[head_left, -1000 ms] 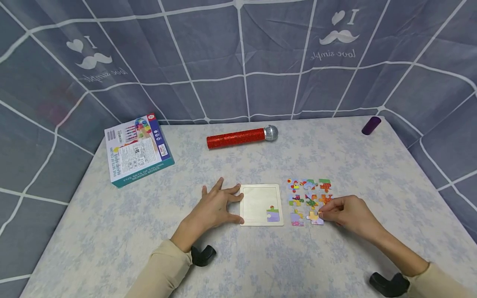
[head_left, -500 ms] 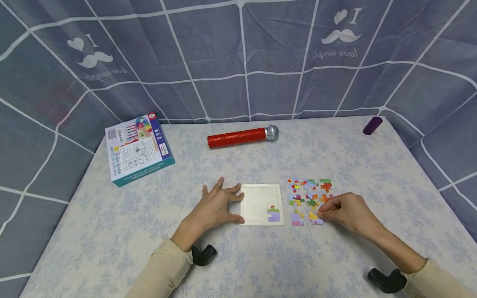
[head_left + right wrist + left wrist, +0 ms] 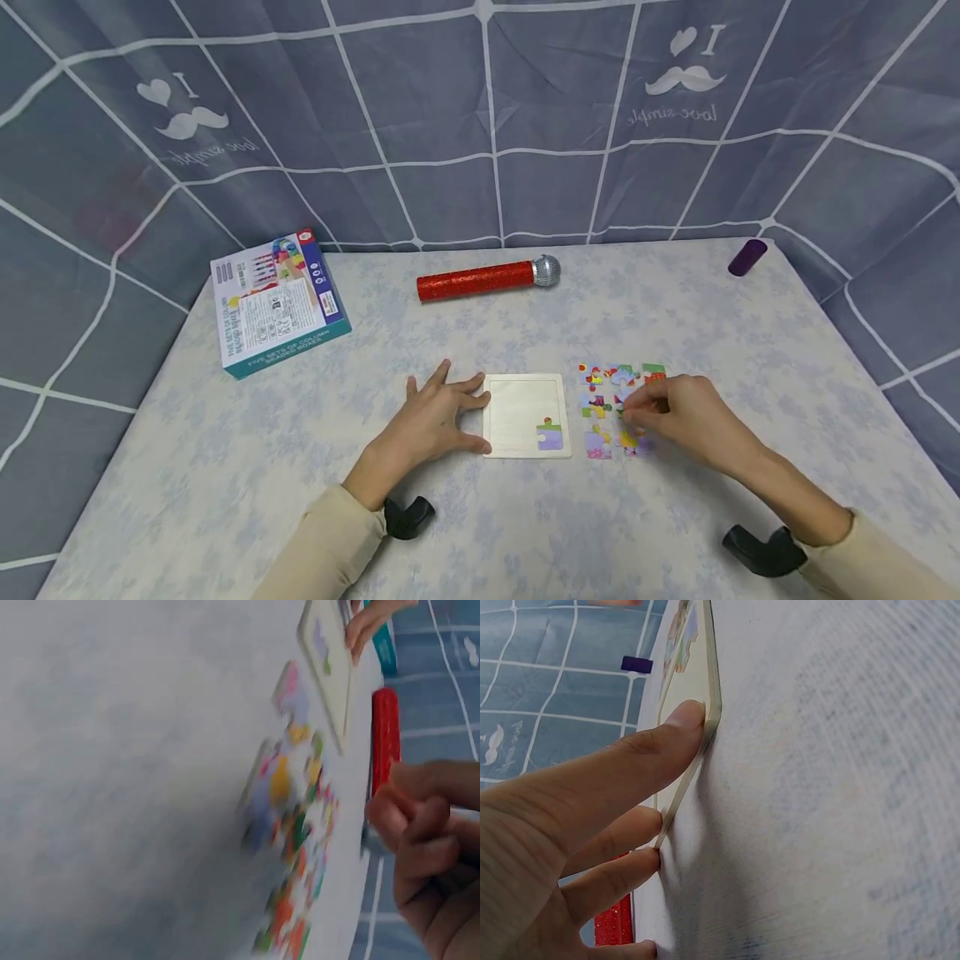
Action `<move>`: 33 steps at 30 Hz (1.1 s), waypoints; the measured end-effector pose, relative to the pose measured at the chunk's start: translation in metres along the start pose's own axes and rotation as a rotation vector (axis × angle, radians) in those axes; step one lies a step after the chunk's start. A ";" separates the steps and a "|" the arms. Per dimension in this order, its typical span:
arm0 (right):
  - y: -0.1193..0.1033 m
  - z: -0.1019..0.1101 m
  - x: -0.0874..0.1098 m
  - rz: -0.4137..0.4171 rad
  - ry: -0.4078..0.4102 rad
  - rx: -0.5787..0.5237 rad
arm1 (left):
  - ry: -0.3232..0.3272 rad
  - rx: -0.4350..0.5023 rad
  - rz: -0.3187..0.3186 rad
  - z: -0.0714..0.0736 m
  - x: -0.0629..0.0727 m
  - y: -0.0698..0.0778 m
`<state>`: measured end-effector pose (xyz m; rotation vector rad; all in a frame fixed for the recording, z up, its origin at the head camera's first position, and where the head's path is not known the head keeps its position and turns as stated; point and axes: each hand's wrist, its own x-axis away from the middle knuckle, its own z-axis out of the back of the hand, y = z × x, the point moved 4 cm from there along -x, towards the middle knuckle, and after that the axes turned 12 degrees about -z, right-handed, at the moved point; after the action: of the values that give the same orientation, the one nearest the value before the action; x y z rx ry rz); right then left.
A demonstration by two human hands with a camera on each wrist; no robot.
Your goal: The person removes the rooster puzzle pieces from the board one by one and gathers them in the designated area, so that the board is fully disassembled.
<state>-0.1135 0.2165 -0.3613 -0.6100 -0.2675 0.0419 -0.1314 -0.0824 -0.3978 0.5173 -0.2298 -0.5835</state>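
Head view: our left hand rests flat, fingers straight, against the wooden puzzle tray on the table. Right hand hovers with curled fingers over the loose puzzle pieces beside it; can't tell if it's pinching one.

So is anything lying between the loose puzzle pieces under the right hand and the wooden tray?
Nothing visible. Only a bare strip of table separates the loose pieces from the tray. The left hand touches the tray's far edge, away from that path.
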 end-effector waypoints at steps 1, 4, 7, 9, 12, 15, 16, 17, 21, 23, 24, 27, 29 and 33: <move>-0.007 -0.002 -0.001 0.040 -0.004 -0.005 | 0.003 -0.002 -0.002 0.000 0.000 0.000; -0.023 -0.016 -0.007 0.156 -0.040 -0.025 | 0.008 -0.001 -0.006 -0.001 0.000 0.001; -0.035 -0.036 -0.013 0.236 -0.117 -0.064 | 0.010 0.001 -0.009 -0.002 0.001 0.000; -0.042 -0.047 -0.016 0.276 -0.145 -0.066 | 0.008 0.004 -0.011 -0.002 0.000 0.000; -0.050 -0.058 -0.019 0.305 -0.142 -0.038 | 0.005 0.000 -0.010 -0.002 0.000 0.000; -0.054 -0.063 -0.021 0.300 -0.101 0.007 | 0.001 -0.002 -0.003 -0.001 0.001 0.000; -0.055 -0.064 -0.022 0.290 -0.097 0.012 | 0.001 -0.003 -0.002 -0.001 0.001 0.000; -0.056 -0.065 -0.022 0.283 -0.090 0.013 | 0.002 -0.004 0.000 0.000 0.001 0.000; -0.055 -0.064 -0.024 0.249 -0.088 -0.024 | 0.005 -0.005 0.006 0.001 0.000 0.001; -0.054 -0.063 -0.025 0.236 -0.090 -0.056 | 0.005 -0.004 0.009 0.001 0.000 0.000; -0.053 -0.063 -0.026 0.228 -0.098 -0.074 | 0.005 -0.002 0.009 0.001 0.000 0.000; -0.050 -0.061 -0.028 0.199 -0.133 -0.132 | 0.005 -0.001 0.008 0.000 0.001 0.000; -0.048 -0.060 -0.029 0.163 -0.173 -0.180 | 0.008 -0.002 0.005 0.000 0.001 0.000; -0.041 -0.057 -0.030 0.097 -0.238 -0.262 | 0.008 0.005 0.005 0.000 0.000 0.000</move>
<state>-0.1297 0.1478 -0.3900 -0.8799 -0.4791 0.1758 -0.1310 -0.0826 -0.3980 0.5233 -0.2252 -0.5762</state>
